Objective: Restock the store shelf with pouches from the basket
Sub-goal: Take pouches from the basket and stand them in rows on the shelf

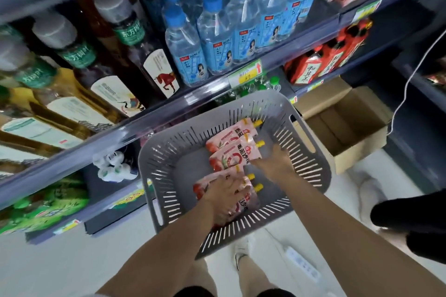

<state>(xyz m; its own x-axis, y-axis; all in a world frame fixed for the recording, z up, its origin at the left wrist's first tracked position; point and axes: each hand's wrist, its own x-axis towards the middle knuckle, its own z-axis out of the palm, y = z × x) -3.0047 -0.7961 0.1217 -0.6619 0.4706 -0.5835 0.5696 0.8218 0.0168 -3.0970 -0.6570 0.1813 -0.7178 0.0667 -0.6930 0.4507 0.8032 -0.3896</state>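
Both hands are down inside the grey slotted basket [169,164], which sits on the pale floor in front of the store shelf [169,113]. The left hand [224,196] lies spread over the nearest pair of pink pouches [251,200] at the near side of the basket, fingers curled onto the top one, so it looks to be gripping that pouch, though how firmly I cannot tell. The right hand [275,161] reaches to the right edge of the middle pouch [231,158], fingers touching its side just below the yellow spout; it is blurred, and I cannot tell whether it has closed on the pouch or only rests there. A further pouch [231,136] lies at the far end of the row, partly under the middle one. The main risk, as I judge it, comes from the overlap: the pouches are slick, soft and stacked on one another, so lifting one may drag its neighbour up and let it slide off and drop. A grip by a corner or spout could let the pouch sag and slip. The basket is light and could shift on the smooth floor if a pouch catches its wall. The open cardboard box [347,128] just to the right and the shelf lip above crowd the lifting path, so a hasty rise could knock the water bottles [217,38].
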